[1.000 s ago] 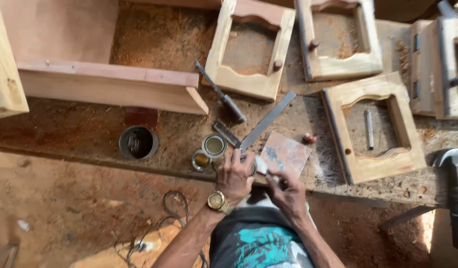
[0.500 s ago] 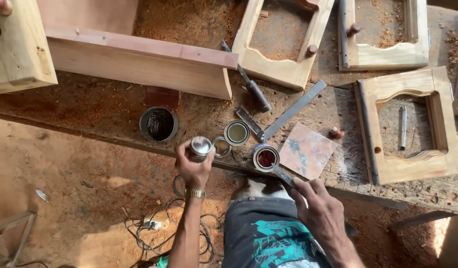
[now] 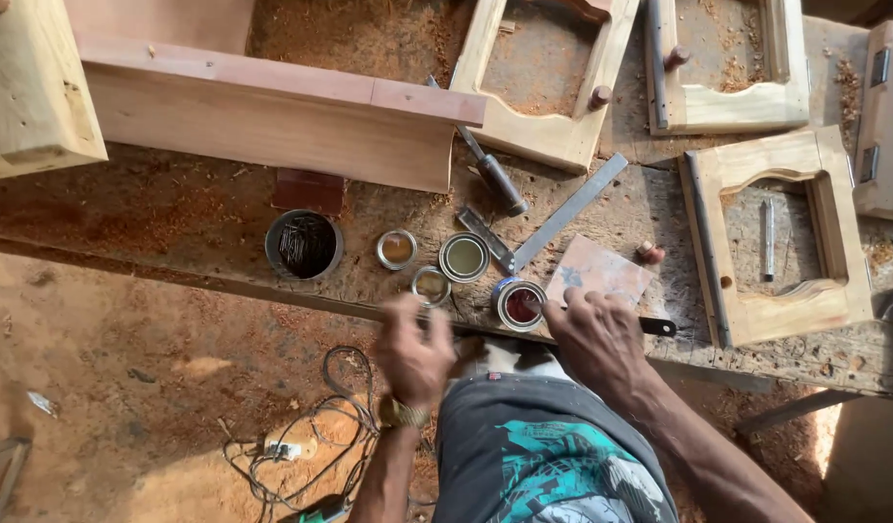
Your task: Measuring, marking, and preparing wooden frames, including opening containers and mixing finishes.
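Touching the right hand (image 3: 596, 334): small red-filled tin (image 3: 520, 304).

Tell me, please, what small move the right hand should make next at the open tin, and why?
Probably dip again: the right hand holds a dark-handled tool whose tip rests at the open tin of dark red liquid, while the left hand, blurred, sits near the bench edge.
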